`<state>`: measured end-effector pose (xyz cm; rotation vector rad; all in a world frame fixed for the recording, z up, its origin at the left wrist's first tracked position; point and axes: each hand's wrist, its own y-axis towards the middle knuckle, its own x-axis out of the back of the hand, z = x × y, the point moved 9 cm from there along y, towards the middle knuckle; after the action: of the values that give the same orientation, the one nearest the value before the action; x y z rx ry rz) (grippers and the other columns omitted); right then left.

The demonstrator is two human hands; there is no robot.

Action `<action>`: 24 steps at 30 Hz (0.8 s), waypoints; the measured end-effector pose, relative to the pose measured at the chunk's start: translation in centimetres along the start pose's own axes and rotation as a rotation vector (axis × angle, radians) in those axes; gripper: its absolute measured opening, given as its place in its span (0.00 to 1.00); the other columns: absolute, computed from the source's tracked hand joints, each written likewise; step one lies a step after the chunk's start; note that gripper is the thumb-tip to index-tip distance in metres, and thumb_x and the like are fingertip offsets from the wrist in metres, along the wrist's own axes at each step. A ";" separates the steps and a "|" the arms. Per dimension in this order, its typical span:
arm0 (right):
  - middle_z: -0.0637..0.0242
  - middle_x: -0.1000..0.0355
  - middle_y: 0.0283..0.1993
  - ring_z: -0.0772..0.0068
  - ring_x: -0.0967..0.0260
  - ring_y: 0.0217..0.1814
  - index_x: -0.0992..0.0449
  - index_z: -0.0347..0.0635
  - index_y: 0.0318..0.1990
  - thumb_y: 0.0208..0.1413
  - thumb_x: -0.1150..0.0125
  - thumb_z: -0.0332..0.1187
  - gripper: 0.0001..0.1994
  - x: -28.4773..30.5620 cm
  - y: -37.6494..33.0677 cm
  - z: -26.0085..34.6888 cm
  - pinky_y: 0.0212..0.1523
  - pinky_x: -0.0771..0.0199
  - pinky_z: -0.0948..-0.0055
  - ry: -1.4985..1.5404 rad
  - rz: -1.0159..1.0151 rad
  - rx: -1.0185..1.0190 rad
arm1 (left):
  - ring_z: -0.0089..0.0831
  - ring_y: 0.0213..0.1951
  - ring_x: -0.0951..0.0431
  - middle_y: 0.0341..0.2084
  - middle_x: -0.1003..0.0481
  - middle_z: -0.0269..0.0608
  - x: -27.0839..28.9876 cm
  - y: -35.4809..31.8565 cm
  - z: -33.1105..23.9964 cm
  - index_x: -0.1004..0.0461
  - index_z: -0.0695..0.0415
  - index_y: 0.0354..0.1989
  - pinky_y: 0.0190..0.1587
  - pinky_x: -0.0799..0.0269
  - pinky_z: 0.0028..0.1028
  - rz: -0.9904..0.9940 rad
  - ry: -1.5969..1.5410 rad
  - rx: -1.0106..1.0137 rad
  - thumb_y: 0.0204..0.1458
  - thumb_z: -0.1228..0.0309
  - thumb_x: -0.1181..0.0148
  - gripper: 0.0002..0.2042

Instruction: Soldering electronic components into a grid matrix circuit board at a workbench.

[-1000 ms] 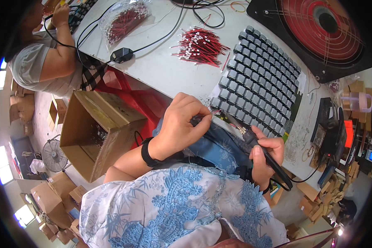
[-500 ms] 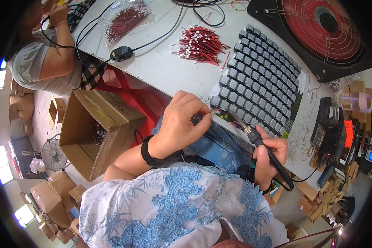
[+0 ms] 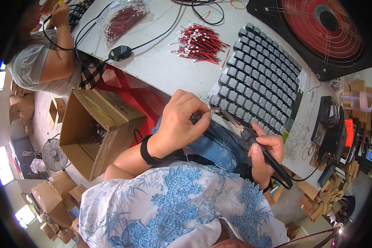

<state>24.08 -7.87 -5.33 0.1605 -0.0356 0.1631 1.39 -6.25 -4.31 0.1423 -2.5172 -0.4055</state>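
My right hand grips a soldering iron by its black handle, its metal tip pointing up and left toward the near left corner of a grid of small grey block-shaped parts. Close to that same corner, my left hand is closed in a pinch on a thin wire, mostly hidden by the fingers. The iron's tip is near the wire's end; whether they touch I cannot tell. Beyond the hands lies a pile of red and black wires with white connectors.
A clear bag of similar wires and a black inline switch lie on the white table. A large red and black fan stands at far right. An open cardboard box is at left, near another person.
My right hand and the soldering iron have shifted slightly left, bringing the tip closer to the left fingers. The left hand has hardly moved.
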 end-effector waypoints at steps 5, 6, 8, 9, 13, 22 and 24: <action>0.73 0.40 0.19 0.85 0.41 0.18 0.36 0.38 0.37 0.54 0.46 0.27 0.07 0.1 0.7 1.2 0.64 0.40 0.41 -0.065 -0.089 0.039 | 0.34 0.32 0.30 0.23 0.27 0.35 0.0 0.0 0.0 0.25 0.58 0.23 0.35 0.35 0.30 0.003 -0.008 0.009 0.38 0.79 0.36 0.05; 0.73 0.40 0.19 0.85 0.42 0.18 0.36 0.38 0.37 0.54 0.46 0.27 0.07 0.2 0.6 1.2 0.64 0.40 0.41 -0.068 -0.091 0.039 | 0.34 0.32 0.30 0.23 0.27 0.35 0.0 0.0 0.0 0.25 0.58 0.23 0.35 0.35 0.30 0.002 -0.012 0.008 0.38 0.79 0.36 0.05; 0.73 0.41 0.19 0.85 0.42 0.18 0.37 0.38 0.37 0.54 0.46 0.27 0.07 0.4 0.6 1.1 0.64 0.39 0.41 -0.073 -0.094 0.038 | 0.34 0.32 0.30 0.23 0.26 0.35 0.0 0.0 0.1 0.25 0.57 0.23 0.35 0.35 0.30 0.002 -0.010 0.007 0.38 0.79 0.36 0.05; 0.73 0.41 0.19 0.85 0.42 0.18 0.37 0.38 0.37 0.54 0.46 0.27 0.07 0.4 0.6 1.1 0.64 0.39 0.40 -0.073 -0.087 0.048 | 0.34 0.31 0.30 0.23 0.26 0.35 0.0 0.0 0.1 0.25 0.57 0.23 0.35 0.35 0.30 0.003 -0.007 0.005 0.38 0.79 0.36 0.05; 0.73 0.40 0.20 0.85 0.43 0.18 0.37 0.38 0.37 0.54 0.46 0.27 0.07 0.5 0.6 1.2 0.63 0.38 0.41 -0.069 -0.090 0.062 | 0.33 0.31 0.30 0.23 0.26 0.34 0.0 0.0 0.0 0.25 0.57 0.23 0.35 0.35 0.29 0.006 -0.002 -0.005 0.38 0.79 0.36 0.05; 0.59 0.35 0.40 0.44 0.33 0.59 0.35 0.36 0.39 0.51 0.40 0.24 0.11 1.6 -0.6 -0.4 0.59 0.34 0.55 0.001 -0.084 -0.040 | 0.33 0.31 0.30 0.23 0.26 0.34 -0.1 0.0 -0.1 0.25 0.57 0.23 0.35 0.35 0.29 0.006 0.033 -0.013 0.38 0.79 0.36 0.05; 0.59 0.34 0.39 0.44 0.33 0.59 0.35 0.36 0.39 0.51 0.40 0.24 0.11 1.5 -0.4 -0.2 0.59 0.34 0.55 0.008 -0.080 -0.019 | 0.33 0.31 0.30 0.23 0.26 0.34 -0.1 0.0 -0.2 0.25 0.57 0.24 0.35 0.35 0.29 0.008 0.037 -0.020 0.39 0.79 0.36 0.04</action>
<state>25.58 -7.99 -5.54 0.1416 -0.0230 0.0832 1.56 -6.31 -4.23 0.1311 -2.4763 -0.4204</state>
